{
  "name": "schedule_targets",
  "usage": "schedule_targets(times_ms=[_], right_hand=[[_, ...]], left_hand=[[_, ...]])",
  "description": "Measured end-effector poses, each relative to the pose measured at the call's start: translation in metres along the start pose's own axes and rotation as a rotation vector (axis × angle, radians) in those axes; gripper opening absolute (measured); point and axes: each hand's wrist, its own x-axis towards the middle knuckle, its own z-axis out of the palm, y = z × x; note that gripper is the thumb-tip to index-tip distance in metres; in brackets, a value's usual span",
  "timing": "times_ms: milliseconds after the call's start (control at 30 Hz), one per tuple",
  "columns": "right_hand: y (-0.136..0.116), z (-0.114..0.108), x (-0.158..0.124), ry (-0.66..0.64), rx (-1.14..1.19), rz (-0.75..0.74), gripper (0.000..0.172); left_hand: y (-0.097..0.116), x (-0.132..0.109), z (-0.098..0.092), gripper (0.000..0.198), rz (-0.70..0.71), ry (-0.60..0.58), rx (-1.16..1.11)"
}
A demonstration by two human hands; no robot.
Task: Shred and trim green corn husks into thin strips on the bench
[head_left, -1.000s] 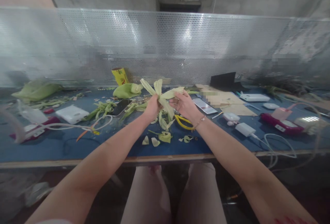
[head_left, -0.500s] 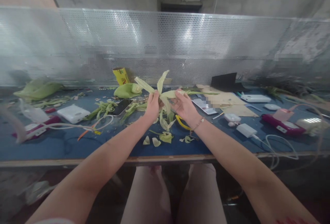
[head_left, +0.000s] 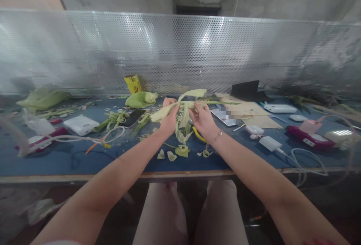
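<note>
Pale green corn husk strips (head_left: pixel 184 115), joined near the middle, are held above the table between my two hands. My left hand (head_left: pixel 169 115) is closed on the husk, with one strip lying across it toward the left. My right hand (head_left: pixel 201 117) pinches the other side of the same husk, and a bracelet circles that wrist. Below my hands, cut husk pieces (head_left: pixel 182 150) and small pale petal-shaped scraps (head_left: pixel 171 156) lie on the blue table. A yellow curved handle (head_left: pixel 199 135) shows partly beside my right hand.
Behind my hands lie a bundled green husk (head_left: pixel 140 99) and a yellow tube (head_left: pixel 133 84). A white box (head_left: pixel 81 124), cables and a purple power strip (head_left: pixel 310 138) flank the work area. A perforated metal screen (head_left: pixel 197 49) stands along the back.
The husk strips have turned and lowered: the one that stood upright now leans right, and another folds over my left hand. Both hands stay close together.
</note>
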Motion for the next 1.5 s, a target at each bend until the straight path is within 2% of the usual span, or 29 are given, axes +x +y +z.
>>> schedule_targets(times_ms=[100, 167, 267, 433, 600, 767, 933, 1033, 1100, 1167, 1200, 1267, 1333, 1433, 1500], right_hand=[[0.000, 0.000, -0.002, 0.006, -0.003, -0.011, 0.028], [-0.001, 0.000, -0.002, 0.012, -0.015, -0.012, 0.030], [-0.001, 0.000, -0.003, -0.012, -0.052, -0.050, 0.031], [-0.003, 0.007, -0.010, -0.073, -0.146, -0.172, 0.035], [-0.007, 0.013, -0.019, -0.090, -0.186, -0.184, 0.035], [-0.009, 0.012, -0.020, -0.108, -0.198, -0.171, 0.036], [-0.010, 0.004, -0.008, -0.082, -0.390, -0.230, 0.031], [-0.017, -0.004, 0.004, -0.092, -0.752, -0.440, 0.020], [-0.024, -0.010, 0.008, -0.125, -1.071, -0.706, 0.018], [-0.030, -0.013, 0.008, -0.128, -1.288, -0.927, 0.019], [-0.032, -0.014, 0.006, -0.157, -1.353, -1.005, 0.018], [-0.033, -0.012, -0.001, -0.311, -1.414, -1.091, 0.017], [-0.029, -0.008, -0.008, -0.513, -1.397, -1.093, 0.023], [-0.018, -0.002, -0.013, -0.505, -1.319, -0.966, 0.044], [-0.012, 0.000, -0.012, -0.477, -1.297, -0.892, 0.050]], left_hand=[[0.000, -0.005, 0.001, 0.019, 0.229, -0.087, 0.139], [-0.002, -0.006, 0.002, 0.026, 0.241, -0.108, 0.175], [-0.005, -0.003, 0.000, 0.026, 0.205, -0.119, 0.148], [-0.011, 0.003, -0.003, 0.015, 0.098, -0.149, -0.024], [-0.009, 0.003, 0.002, 0.026, -0.002, -0.075, -0.089], [-0.007, 0.006, 0.005, 0.025, -0.105, 0.006, -0.197], [-0.008, 0.009, 0.004, 0.023, -0.145, 0.015, -0.222], [-0.008, 0.009, 0.004, 0.025, -0.163, -0.011, -0.222], [-0.007, 0.009, 0.005, 0.025, -0.170, -0.024, -0.198], [-0.007, 0.009, 0.005, 0.023, -0.174, -0.039, -0.169], [-0.007, 0.009, 0.005, 0.023, -0.177, -0.048, -0.157], [-0.010, 0.008, 0.005, 0.022, -0.185, -0.065, -0.135], [-0.014, 0.007, 0.005, 0.022, -0.190, -0.091, -0.117], [-0.022, 0.006, 0.003, 0.026, -0.158, -0.172, -0.107], [-0.029, 0.006, 0.001, 0.030, -0.131, -0.240, -0.093]])
